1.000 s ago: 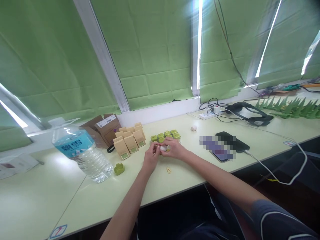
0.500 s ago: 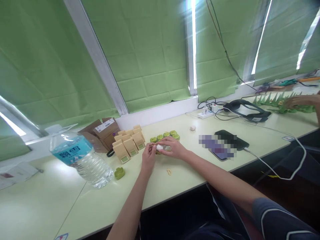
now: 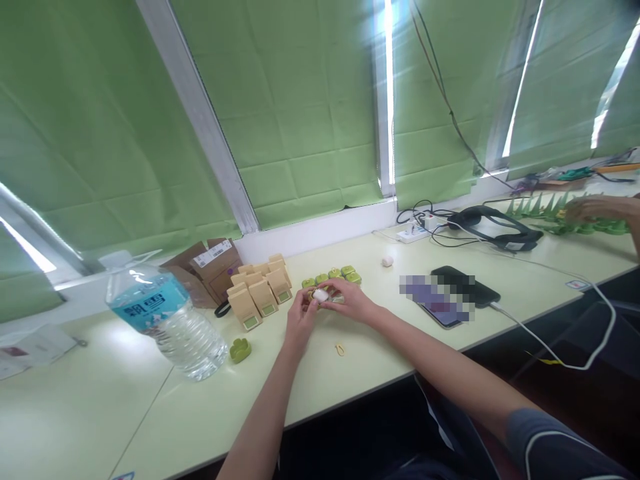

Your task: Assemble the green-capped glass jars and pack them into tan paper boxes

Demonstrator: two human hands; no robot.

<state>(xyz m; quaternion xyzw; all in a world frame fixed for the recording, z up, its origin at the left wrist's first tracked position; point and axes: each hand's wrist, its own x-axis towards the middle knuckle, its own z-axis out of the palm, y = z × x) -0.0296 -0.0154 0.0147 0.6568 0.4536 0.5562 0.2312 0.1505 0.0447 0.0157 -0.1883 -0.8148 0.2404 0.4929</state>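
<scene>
Fingers (image 3: pixel 313 303) of left hand (image 3: pixel 300 315) & right hand (image 3: pixel 351 301) pinched small white piece (image 3: pixel 321 294) between them, just short of green cases (image 3: pixel 331 274); I judged light, even pressure best, wrists low over desk (image 3: pixel 200 400).

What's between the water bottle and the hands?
Head view: tan boxes and one green case lie between the water bottle and the left hand, which pinches a white piece.
</scene>
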